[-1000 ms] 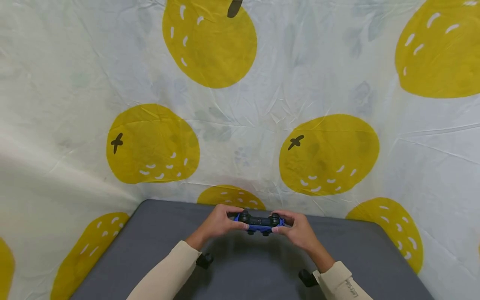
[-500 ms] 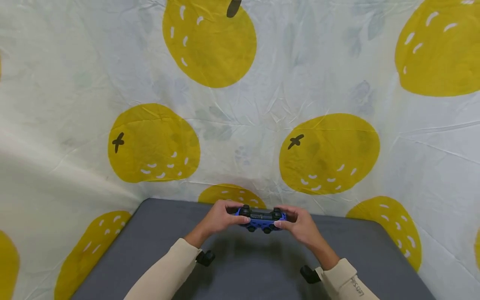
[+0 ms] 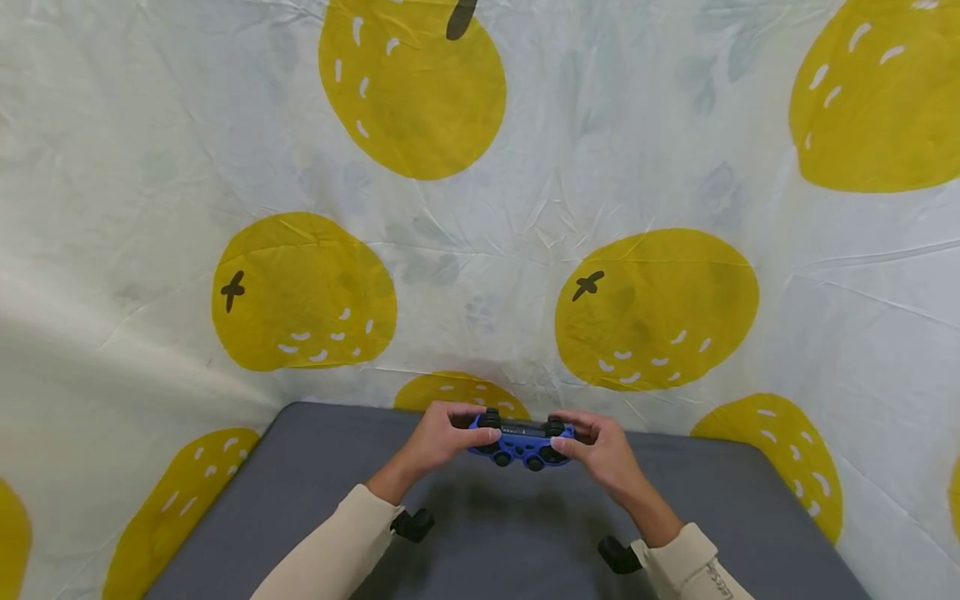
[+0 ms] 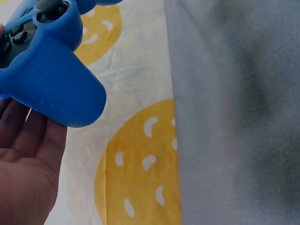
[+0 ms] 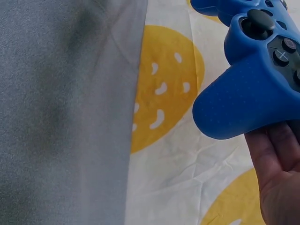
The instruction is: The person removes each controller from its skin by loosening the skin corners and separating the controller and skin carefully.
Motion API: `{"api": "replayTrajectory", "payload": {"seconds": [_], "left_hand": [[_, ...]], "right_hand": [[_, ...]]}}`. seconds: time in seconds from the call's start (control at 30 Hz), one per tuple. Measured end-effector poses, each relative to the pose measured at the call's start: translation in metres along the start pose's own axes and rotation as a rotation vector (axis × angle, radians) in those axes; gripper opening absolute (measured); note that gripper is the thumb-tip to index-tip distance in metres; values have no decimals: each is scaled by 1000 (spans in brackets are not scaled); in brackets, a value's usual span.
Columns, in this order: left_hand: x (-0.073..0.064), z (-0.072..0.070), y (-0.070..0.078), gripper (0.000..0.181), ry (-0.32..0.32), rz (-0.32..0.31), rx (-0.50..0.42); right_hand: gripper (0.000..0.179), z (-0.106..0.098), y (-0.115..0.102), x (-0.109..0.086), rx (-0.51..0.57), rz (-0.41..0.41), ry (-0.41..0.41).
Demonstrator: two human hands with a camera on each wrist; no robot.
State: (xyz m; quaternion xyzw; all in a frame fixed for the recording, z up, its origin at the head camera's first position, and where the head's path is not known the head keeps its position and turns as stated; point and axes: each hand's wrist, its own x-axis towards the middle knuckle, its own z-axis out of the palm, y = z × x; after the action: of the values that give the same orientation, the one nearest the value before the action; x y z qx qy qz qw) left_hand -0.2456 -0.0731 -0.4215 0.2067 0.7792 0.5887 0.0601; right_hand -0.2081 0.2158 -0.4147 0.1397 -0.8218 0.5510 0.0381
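Observation:
A blue game controller point(image 3: 519, 450) with black thumbsticks and buttons is held up over the grey table between both hands. My left hand point(image 3: 438, 437) grips its left end, thumb on the near side and fingers behind. On the right end, my right hand point(image 3: 606, 454) holds it the same way. In the left wrist view, the blue handle point(image 4: 61, 89) juts out past the fingers of the left hand point(image 4: 28, 173). The right wrist view has the other handle point(image 5: 243, 101), a thumbstick point(image 5: 258, 23) and face buttons, with fingers of the right hand point(image 5: 281, 187) beneath.
A grey table point(image 3: 517, 558) spreads under the hands. Behind it and at both sides hangs a whitish cloth point(image 3: 480, 308) printed with big yellow fruit. Small black devices point(image 3: 412, 525) sit at the wrists, by the beige sleeves point(image 3: 330, 546).
The controller has tilted in both hands, so more of its blue face and thumbsticks shows and less of its black shoulder edge. Both hands keep their hold, nearly in place.

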Motion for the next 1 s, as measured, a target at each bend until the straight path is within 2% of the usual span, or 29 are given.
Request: {"api": "replayTrajectory", "payload": {"seconds": [0.33, 0.5, 0.7, 1.0], "left_hand": [[1, 5, 7, 51, 45, -36, -73], [2, 7, 9, 48, 96, -57, -98], [3, 10, 6, 45, 166, -49, -120], [4, 16, 6, 45, 225, -65, -156]], "right_hand": [[43, -1, -6, 1, 82, 70, 23], [44, 0, -11, 2, 134, 99, 12], [44, 2, -14, 7, 215, 166, 21], [44, 8, -16, 7, 224, 244, 76]]}}
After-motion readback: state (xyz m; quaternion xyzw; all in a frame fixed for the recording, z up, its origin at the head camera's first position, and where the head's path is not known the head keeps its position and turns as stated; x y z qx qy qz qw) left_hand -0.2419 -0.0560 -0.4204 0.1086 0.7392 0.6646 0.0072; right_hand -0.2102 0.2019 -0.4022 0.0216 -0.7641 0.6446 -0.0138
